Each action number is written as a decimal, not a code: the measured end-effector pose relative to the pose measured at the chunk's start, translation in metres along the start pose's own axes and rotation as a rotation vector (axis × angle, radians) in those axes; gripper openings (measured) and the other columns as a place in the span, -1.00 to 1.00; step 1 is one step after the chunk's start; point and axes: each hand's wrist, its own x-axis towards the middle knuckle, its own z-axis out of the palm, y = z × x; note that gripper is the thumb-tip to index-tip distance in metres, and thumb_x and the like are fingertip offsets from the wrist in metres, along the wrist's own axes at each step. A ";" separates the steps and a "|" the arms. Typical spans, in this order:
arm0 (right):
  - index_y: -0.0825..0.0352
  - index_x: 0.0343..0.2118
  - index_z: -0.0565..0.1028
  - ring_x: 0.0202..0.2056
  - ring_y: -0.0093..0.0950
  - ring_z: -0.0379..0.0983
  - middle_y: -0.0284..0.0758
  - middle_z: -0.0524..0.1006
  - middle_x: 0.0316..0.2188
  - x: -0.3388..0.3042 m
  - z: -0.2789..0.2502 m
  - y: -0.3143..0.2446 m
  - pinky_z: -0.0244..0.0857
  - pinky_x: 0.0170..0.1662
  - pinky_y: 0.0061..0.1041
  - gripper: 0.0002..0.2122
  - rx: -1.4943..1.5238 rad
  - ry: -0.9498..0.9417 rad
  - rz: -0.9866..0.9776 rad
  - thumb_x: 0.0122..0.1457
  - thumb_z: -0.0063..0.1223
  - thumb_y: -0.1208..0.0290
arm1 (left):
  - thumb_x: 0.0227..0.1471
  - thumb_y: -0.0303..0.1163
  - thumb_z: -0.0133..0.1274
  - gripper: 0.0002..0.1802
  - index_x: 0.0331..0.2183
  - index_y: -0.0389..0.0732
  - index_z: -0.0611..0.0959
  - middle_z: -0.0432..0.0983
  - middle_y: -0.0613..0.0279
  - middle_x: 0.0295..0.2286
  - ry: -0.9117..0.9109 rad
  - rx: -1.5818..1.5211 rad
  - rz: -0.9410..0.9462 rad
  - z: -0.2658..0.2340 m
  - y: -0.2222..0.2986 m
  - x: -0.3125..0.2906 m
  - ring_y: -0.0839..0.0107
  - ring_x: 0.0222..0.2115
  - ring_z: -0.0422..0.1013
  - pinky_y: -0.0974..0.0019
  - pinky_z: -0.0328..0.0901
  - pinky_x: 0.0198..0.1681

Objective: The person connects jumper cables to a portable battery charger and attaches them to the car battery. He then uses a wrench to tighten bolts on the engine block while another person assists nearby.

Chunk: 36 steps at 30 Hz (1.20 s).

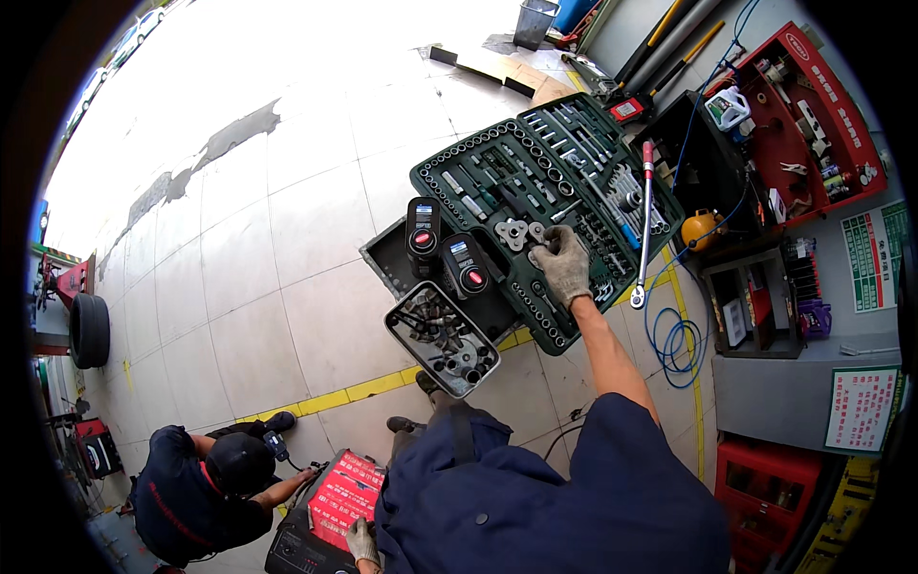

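The step in hand appears to be handling a metal part point(537, 233) within the open tool case point(557, 346): the gloved right hand point(562, 264) extends over its near edge, fingers bent at the part; whether they clamp it cannot be told. If the part is to leave the case, the next move calls for a firm pinch and straight lift. The left hand point(363, 542) is at the red box point(346, 496), finger closure unclear. Two black tools point(422, 225) and a bin point(467, 386) of sockets stand off the case's near-left edge; a wrench point(645, 220) lies along its right edge. The floor point(316, 239) is pale tile; a co-worker point(196, 493) crouches at left
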 end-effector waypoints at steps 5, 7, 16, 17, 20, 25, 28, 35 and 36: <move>0.42 -0.21 0.62 -0.54 -0.63 0.47 -0.36 0.61 -0.43 0.071 -0.001 0.060 0.34 -0.52 -0.59 -0.79 0.502 -0.047 0.478 0.18 0.29 0.39 | 0.21 -0.19 0.14 -0.58 -0.25 -0.45 0.71 0.65 0.15 -0.41 0.083 0.136 -0.004 -0.006 0.046 -0.037 0.38 -0.42 0.51 0.30 0.39 -0.27; 0.40 -0.18 0.61 -0.52 -0.61 0.50 -0.38 0.59 -0.45 0.090 0.012 0.054 0.36 -0.51 -0.62 -0.80 0.556 -0.050 0.482 0.20 0.29 0.41 | 0.21 -0.22 0.14 -0.60 -0.26 -0.45 0.71 0.64 0.15 -0.43 0.071 0.109 0.072 -0.031 0.017 -0.019 0.40 -0.44 0.50 0.31 0.38 -0.30; 0.41 -0.08 0.64 -0.21 -0.31 0.65 -0.16 0.70 -0.20 0.189 0.007 0.093 0.49 -0.08 -0.36 -0.66 -0.084 -0.101 0.131 0.17 0.29 0.28 | 0.24 -0.20 0.14 -0.57 -0.13 -0.45 0.63 0.63 0.08 -0.35 0.042 0.156 0.099 -0.040 0.011 -0.015 0.34 -0.37 0.51 0.28 0.41 -0.28; 0.39 -0.06 0.64 -0.07 -0.20 0.63 -0.12 0.69 -0.13 0.182 -0.004 0.070 0.43 0.06 -0.31 -0.62 -0.165 -0.131 0.097 0.14 0.29 0.22 | 0.24 -0.19 0.14 -0.56 -0.10 -0.44 0.62 0.62 0.08 -0.33 0.043 0.141 0.071 -0.040 0.009 -0.021 0.34 -0.35 0.51 0.27 0.42 -0.27; 0.39 -0.06 0.64 -0.09 -0.22 0.64 -0.12 0.69 -0.14 0.202 0.004 0.090 0.44 0.04 -0.32 -0.62 -0.051 0.021 0.156 0.15 0.29 0.23 | 0.25 -0.18 0.15 -0.52 -0.02 -0.41 0.58 0.62 0.07 -0.27 0.030 0.099 -0.010 -0.042 0.010 -0.035 0.32 -0.30 0.52 0.25 0.45 -0.25; 0.42 -0.05 0.63 -0.12 -0.28 0.65 -0.11 0.70 -0.16 0.216 -0.012 0.134 0.46 0.02 -0.38 -0.67 0.014 -0.044 0.147 0.18 0.27 0.33 | 0.28 -0.15 0.15 -0.45 0.11 -0.39 0.52 0.60 0.10 -0.18 -0.012 0.001 -0.099 -0.041 0.043 -0.076 0.33 -0.23 0.53 0.26 0.49 -0.21; 0.43 -0.07 0.64 -0.14 -0.29 0.66 -0.12 0.70 -0.18 0.190 -0.018 0.131 0.47 -0.01 -0.40 -0.68 -0.060 -0.089 0.118 0.18 0.26 0.35 | 0.27 -0.17 0.17 -0.42 0.15 -0.34 0.49 0.61 0.12 -0.19 -0.009 -0.068 -0.066 -0.060 0.023 -0.069 0.33 -0.27 0.53 0.32 0.48 -0.25; 0.43 -0.03 0.61 -0.17 -0.40 0.64 -0.16 0.70 -0.19 0.103 -0.066 0.140 0.48 -0.04 -0.44 -0.68 -0.024 -0.063 0.208 0.19 0.29 0.40 | 0.24 -0.14 0.10 -0.52 -0.23 -0.47 0.69 0.64 0.10 -0.39 0.090 0.340 0.111 -0.043 0.048 -0.044 0.35 -0.41 0.49 0.26 0.35 -0.27; 0.43 -0.02 0.60 -0.17 -0.41 0.63 -0.17 0.70 -0.19 0.090 -0.073 0.131 0.48 -0.03 -0.45 -0.67 -0.011 -0.073 0.224 0.19 0.29 0.40 | 0.24 -0.14 0.10 -0.53 -0.23 -0.47 0.69 0.65 0.10 -0.39 0.071 0.365 0.110 -0.045 0.052 -0.043 0.35 -0.41 0.49 0.25 0.35 -0.27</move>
